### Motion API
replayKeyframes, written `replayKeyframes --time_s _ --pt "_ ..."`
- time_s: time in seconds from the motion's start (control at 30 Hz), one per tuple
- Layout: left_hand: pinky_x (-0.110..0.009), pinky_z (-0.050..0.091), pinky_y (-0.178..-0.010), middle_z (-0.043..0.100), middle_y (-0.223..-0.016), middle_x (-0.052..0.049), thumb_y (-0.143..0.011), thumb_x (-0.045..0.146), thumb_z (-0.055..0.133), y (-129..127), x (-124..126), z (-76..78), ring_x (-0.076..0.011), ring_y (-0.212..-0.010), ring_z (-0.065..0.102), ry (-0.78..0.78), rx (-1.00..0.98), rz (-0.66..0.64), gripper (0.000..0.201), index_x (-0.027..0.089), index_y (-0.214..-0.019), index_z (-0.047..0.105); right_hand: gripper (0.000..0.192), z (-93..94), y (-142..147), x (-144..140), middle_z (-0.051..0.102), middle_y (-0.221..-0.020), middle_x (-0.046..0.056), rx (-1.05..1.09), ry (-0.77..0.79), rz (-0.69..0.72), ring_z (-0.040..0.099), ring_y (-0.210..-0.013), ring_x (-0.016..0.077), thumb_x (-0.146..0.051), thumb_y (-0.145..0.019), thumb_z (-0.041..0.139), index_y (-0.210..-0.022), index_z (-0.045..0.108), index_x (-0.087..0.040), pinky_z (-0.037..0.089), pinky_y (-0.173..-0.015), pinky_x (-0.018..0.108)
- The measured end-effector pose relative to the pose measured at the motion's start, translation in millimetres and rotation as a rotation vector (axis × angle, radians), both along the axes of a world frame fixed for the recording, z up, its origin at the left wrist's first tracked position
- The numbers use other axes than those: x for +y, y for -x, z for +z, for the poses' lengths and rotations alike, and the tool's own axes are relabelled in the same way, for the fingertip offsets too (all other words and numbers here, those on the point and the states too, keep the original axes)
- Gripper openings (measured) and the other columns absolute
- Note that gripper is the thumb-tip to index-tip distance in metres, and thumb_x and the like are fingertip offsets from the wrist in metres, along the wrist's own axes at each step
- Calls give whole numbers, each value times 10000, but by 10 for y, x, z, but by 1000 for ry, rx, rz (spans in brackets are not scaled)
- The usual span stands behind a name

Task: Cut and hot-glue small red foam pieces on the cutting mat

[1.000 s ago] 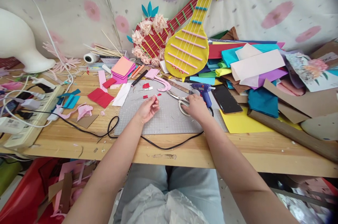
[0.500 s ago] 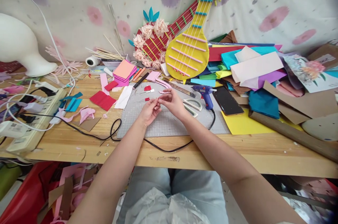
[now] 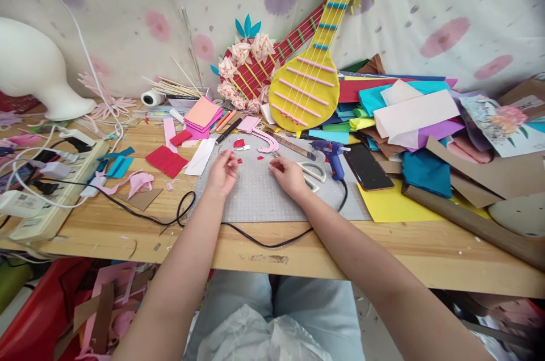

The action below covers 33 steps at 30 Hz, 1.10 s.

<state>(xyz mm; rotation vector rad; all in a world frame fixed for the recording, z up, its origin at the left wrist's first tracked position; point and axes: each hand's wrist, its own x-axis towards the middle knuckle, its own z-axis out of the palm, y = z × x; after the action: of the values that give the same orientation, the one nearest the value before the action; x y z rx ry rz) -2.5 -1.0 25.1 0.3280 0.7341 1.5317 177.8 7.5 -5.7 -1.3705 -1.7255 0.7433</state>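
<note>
My left hand (image 3: 222, 173) hovers over the left part of the grey cutting mat (image 3: 255, 202), fingers curled in; anything between them is hidden. My right hand (image 3: 289, 175) is over the mat to its right, fingers loosely bent and slightly apart, with nothing visible in them. Between the hands lies a tiny red piece (image 3: 260, 158). Another small red bit (image 3: 239, 160) is by my left fingertips. Behind them are a red scrap (image 3: 239, 143) and curved pink strips (image 3: 269, 144). Scissors (image 3: 315, 171) with pale handles lie beside my right hand, partly covered by it.
A blue glue gun (image 3: 334, 159) and a black phone (image 3: 368, 167) lie to the right. A yellow paper lute (image 3: 304, 91) leans at the back. Colored sheets (image 3: 415, 111) are piled at right; a power strip (image 3: 59, 191) stands at left. A black cord (image 3: 272, 246) crosses the front.
My hands have moved apart, left hand leftward and right hand slightly right and down. The small red piece and more of the pink strips now show between them.
</note>
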Motion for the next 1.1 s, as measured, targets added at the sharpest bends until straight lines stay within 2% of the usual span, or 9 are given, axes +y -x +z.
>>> replayKeyframes --time_s 0.13,0.27,0.37,0.5,0.57,0.7,0.8,1.03,1.1 --pt "-43 405 -463 478 -559 47 -785 46 494 220 68 130 15 -467 446 -17 -60 152 128 131 -691 516 144 -42 1 -13 676 -833 27 -40 -28 2 611 -766 163 -227 -758 503 -832 627 -217 458 -741 309" --pt "-78 445 -520 527 -583 34 -794 88 520 292 135 200 12 -459 446 -42 92 162 83 124 -729 557 123 -44 -5 10 658 -729 12 26 24 -34 594 -677 155 -265 -741 525 -781 628 -210 452 -678 286" --pt "-147 469 -548 563 -609 30 -760 186 590 318 211 221 -22 -487 495 -81 444 54 71 139 -716 561 114 -32 -11 15 638 -678 5 35 48 -40 575 -638 151 -281 -723 538 -744 619 -203 439 -654 279" --pt "-209 454 -584 620 -627 -9 -705 229 634 439 385 247 -98 -582 584 -104 990 -272 118 146 -668 559 120 -8 -9 1 635 -696 2 53 57 -46 566 -647 145 -304 -718 540 -748 605 -208 431 -658 276" --pt "-211 410 -557 593 -545 3 -654 227 674 511 487 268 -106 -521 554 -122 1196 -415 119 156 -672 580 127 0 -7 -3 629 -701 1 52 56 -47 558 -648 141 -306 -712 554 -778 599 -207 425 -654 272" --pt "-208 309 -520 565 -523 39 -540 246 753 530 632 310 -112 -502 491 -286 1797 -435 261 209 -766 629 112 5 -9 -4 625 -702 9 18 48 -30 551 -648 140 -295 -717 566 -770 596 -201 414 -647 270" --pt "-222 303 -547 609 -628 11 -584 277 721 442 659 299 -136 -588 523 -354 2145 -452 194 217 -743 627 95 3 -13 -4 629 -702 8 -17 30 -2 551 -657 141 -284 -735 556 -728 603 -201 407 -650 267" --pt "-254 369 -642 663 -882 -29 -729 420 569 386 600 202 -180 -781 582 -388 2338 -559 261 234 -904 629 113 -9 -16 -2 620 -683 -2 -45 11 0 528 -633 127 -298 -740 571 -704 607 -197 381 -639 246" --pt "-265 382 -671 657 -951 -39 -774 425 504 422 594 206 -191 -842 583 -379 2346 -511 268 239 -914 635 133 -8 -15 -1 613 -673 -4 -44 9 0 517 -620 124 -316 -745 568 -696 599 -196 371 -627 243"
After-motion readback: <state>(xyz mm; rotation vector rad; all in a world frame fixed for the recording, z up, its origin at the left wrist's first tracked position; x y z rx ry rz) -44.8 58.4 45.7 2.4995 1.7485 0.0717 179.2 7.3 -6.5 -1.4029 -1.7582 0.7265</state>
